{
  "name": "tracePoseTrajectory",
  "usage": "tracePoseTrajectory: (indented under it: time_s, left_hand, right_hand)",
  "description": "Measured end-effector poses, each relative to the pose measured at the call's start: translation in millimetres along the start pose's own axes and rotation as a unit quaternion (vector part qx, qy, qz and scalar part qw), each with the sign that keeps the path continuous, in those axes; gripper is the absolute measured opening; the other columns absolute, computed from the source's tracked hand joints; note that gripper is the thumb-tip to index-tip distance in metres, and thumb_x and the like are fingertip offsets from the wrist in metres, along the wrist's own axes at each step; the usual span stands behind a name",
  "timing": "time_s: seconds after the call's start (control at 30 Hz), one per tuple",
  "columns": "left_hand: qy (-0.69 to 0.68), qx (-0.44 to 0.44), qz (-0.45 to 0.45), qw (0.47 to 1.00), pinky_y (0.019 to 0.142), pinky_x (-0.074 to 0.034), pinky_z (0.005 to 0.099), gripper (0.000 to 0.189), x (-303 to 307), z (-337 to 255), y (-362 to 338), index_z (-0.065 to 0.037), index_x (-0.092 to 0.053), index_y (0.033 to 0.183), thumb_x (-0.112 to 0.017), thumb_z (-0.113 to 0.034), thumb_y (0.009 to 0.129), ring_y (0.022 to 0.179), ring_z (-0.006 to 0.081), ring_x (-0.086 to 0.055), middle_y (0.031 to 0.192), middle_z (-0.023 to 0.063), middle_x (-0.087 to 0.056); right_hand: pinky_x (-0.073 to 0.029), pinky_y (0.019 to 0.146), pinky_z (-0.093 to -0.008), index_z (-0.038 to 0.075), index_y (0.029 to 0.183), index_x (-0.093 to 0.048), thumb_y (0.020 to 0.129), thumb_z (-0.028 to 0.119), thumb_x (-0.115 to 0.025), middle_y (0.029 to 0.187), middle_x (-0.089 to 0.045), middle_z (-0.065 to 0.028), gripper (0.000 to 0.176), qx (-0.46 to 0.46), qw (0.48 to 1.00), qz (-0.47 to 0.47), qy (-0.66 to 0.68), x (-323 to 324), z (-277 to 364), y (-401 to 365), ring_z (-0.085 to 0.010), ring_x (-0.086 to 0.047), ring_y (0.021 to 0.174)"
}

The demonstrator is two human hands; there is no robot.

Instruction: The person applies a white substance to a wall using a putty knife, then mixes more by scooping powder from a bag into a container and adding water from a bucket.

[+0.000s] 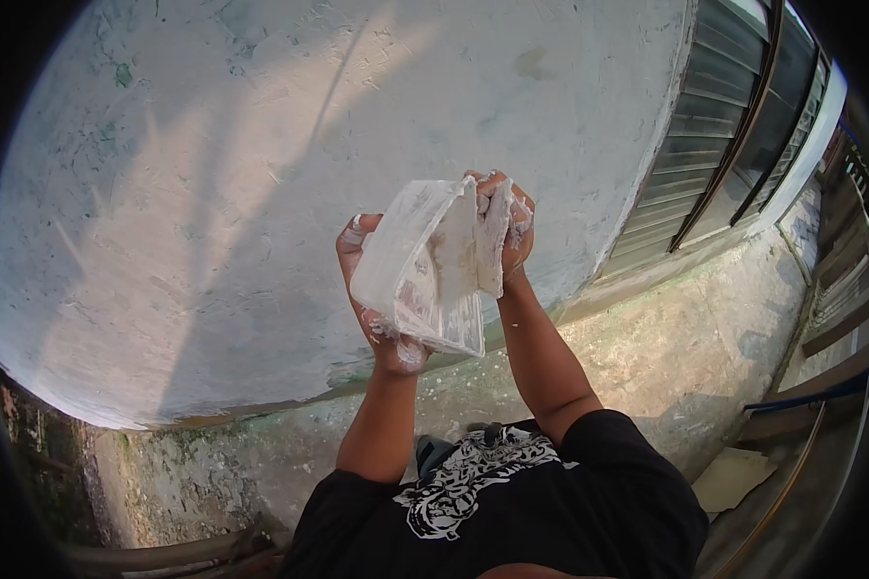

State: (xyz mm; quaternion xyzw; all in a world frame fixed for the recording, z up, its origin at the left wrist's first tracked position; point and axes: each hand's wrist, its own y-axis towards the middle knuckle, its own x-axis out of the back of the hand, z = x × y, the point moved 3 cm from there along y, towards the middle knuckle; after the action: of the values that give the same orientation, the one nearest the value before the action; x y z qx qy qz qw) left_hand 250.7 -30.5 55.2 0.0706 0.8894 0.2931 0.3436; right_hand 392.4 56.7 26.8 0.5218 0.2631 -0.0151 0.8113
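My left hand (405, 354) is wrapped round an open, box-like container (396, 256), its thumb along the far left side and its palm beneath. The container is tilted with its mouth facing right, and white paste coats its walls. My right hand (520, 232) grips a flat, paste-covered scraper (493, 239), whose plate stands at the container's open side and overlaps its rim in this view. White smears cover the fingers of both hands.
A wall (261, 193) with a rough whitish coat fills the view ahead. To its right is a louvred window (700, 125). Below runs a worn concrete floor (647, 357). Along the right edge stand wooden boards (845, 318), with a pale flat piece (734, 480) lying near them.
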Motion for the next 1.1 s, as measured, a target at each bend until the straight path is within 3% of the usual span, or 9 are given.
tracePoseTrajectory:
  time_s: [0.2,0.4,0.5,0.67,0.77,0.8,0.83,0.93,1.1]
  left_hand:
    - [-0.101,0.019,-0.015,0.995,0.107,-0.040,0.0449,0.097,12,1,3,-0.005,-0.027,0.142,-0.073,-0.061,0.077,0.127,0.0271,-0.046,0.136,0.0153,-0.043]
    - [0.002,-0.015,0.047,0.999,0.109,-0.036,0.0445,0.096,16,16,15,-0.003,-0.028,0.141,-0.073,-0.058,0.077,0.131,0.0310,-0.045,0.137,0.0224,-0.045]
    - [0.083,-0.086,0.146,0.982,0.108,-0.039,0.0510,0.084,9,21,14,-0.011,-0.027,0.146,-0.063,-0.059,0.086,0.131,0.0345,-0.044,0.141,0.0189,-0.041]
    - [0.028,-0.057,0.106,0.992,0.105,-0.046,0.0493,0.091,3,14,10,-0.014,-0.025,0.145,-0.073,-0.055,0.080,0.127,0.0358,-0.048,0.138,0.0207,-0.044]
    - [-0.053,-0.051,0.112,0.991,0.104,-0.048,0.0504,0.086,10,10,14,-0.016,-0.025,0.147,-0.071,-0.051,0.083,0.128,0.0373,-0.047,0.140,0.0208,-0.043]
    - [-0.061,-0.040,0.136,0.988,0.104,-0.047,0.0519,0.083,14,10,17,-0.014,-0.024,0.148,-0.065,-0.051,0.087,0.130,0.0380,-0.046,0.142,0.0208,-0.041]
    - [-0.070,-0.030,0.159,0.984,0.104,-0.046,0.0533,0.081,18,11,21,-0.013,-0.022,0.150,-0.060,-0.051,0.090,0.132,0.0387,-0.044,0.144,0.0209,-0.040]
    - [-0.093,-0.029,0.129,0.987,0.108,-0.040,0.0568,0.076,28,12,30,-0.009,-0.023,0.152,-0.049,-0.052,0.095,0.135,0.0397,-0.040,0.150,0.0208,-0.035]
    - [-0.301,0.073,0.030,0.950,0.110,-0.036,0.0562,0.070,71,22,37,-0.011,-0.026,0.153,-0.040,-0.053,0.098,0.139,0.0386,-0.035,0.154,0.0182,-0.031]
  right_hand:
    - [-0.028,0.059,-0.0334,0.001,0.073,-0.046,0.093,0.030,-0.041,0.066,-0.036,-0.0041,0.036,-0.035,0.997,0.048,-0.055,6,-6,-10,-0.0185,-0.033,0.064]
    - [-0.029,0.063,-0.0330,0.003,0.075,-0.044,0.093,0.033,-0.044,0.067,-0.034,-0.0025,0.035,-0.075,0.964,-0.063,0.246,3,-8,0,-0.0178,-0.033,0.067]
    - [-0.029,0.063,-0.0325,0.003,0.076,-0.044,0.094,0.036,-0.044,0.068,-0.035,-0.0031,0.038,-0.058,0.972,-0.085,0.213,11,-22,-2,-0.0176,-0.033,0.067]
    - [-0.042,0.065,-0.0337,0.003,0.087,-0.056,0.094,0.036,-0.044,0.076,-0.056,-0.0089,0.036,0.016,0.998,0.023,0.049,17,-26,3,-0.0205,-0.046,0.071]
    - [-0.031,0.053,-0.0349,-0.001,0.076,-0.046,0.092,0.025,-0.045,0.066,-0.041,-0.0075,0.031,0.044,0.994,-0.062,-0.073,7,-32,-9,-0.0187,-0.034,0.057]
    - [-0.033,0.052,-0.0335,-0.001,0.075,-0.046,0.090,0.018,-0.046,0.066,-0.043,-0.0094,0.025,0.189,0.951,0.035,-0.243,-3,-10,0,-0.0201,-0.038,0.056]
    - [-0.033,0.052,-0.0335,-0.001,0.075,-0.046,0.090,0.018,-0.046,0.066,-0.043,-0.0094,0.025,0.190,0.950,0.036,-0.244,3,-7,0,-0.0201,-0.038,0.056]
    - [-0.037,0.056,-0.0316,-0.001,0.076,-0.048,0.093,0.013,-0.048,0.066,-0.047,-0.0110,0.022,-0.087,0.980,0.087,-0.154,17,-20,-14,-0.0178,-0.042,0.059]
    - [-0.040,0.058,-0.0321,-0.001,0.083,-0.054,0.098,0.018,-0.050,0.066,-0.049,-0.0084,0.024,-0.212,0.884,0.005,-0.417,42,9,-18,-0.0155,-0.043,0.061]
